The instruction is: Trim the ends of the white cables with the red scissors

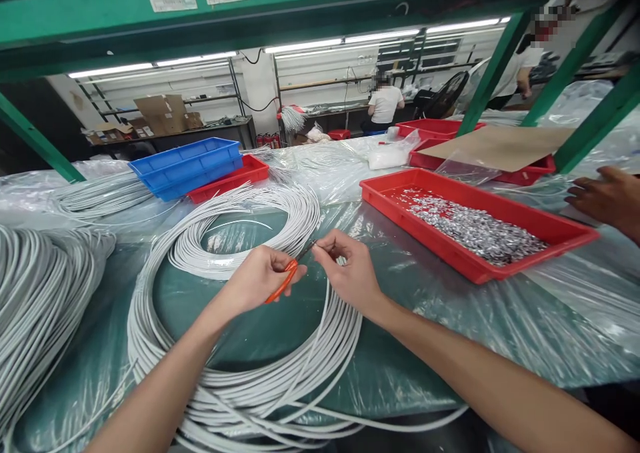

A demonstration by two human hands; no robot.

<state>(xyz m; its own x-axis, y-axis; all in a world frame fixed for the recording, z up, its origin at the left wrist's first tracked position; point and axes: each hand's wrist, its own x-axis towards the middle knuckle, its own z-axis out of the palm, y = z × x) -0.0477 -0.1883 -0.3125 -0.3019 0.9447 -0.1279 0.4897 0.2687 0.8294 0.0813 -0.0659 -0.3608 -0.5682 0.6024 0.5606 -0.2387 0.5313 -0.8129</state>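
Observation:
My left hand is closed around a pair of small orange-handled scissors, whose dark tips point right and away from me. My right hand pinches at those tips with thumb and forefinger. A white cable runs up from below into this hand; the piece right at the fingertips is too small to make out. Both hands are above a large coil of white cable on the green tabletop. Behind them a smaller coil of white cable overlaps the large one.
Right of my hands stands a red tray holding many small silvery metal pieces. A blue tray rests on a red tray at the back left. More cable lies at left. Another person's hand is at the right edge.

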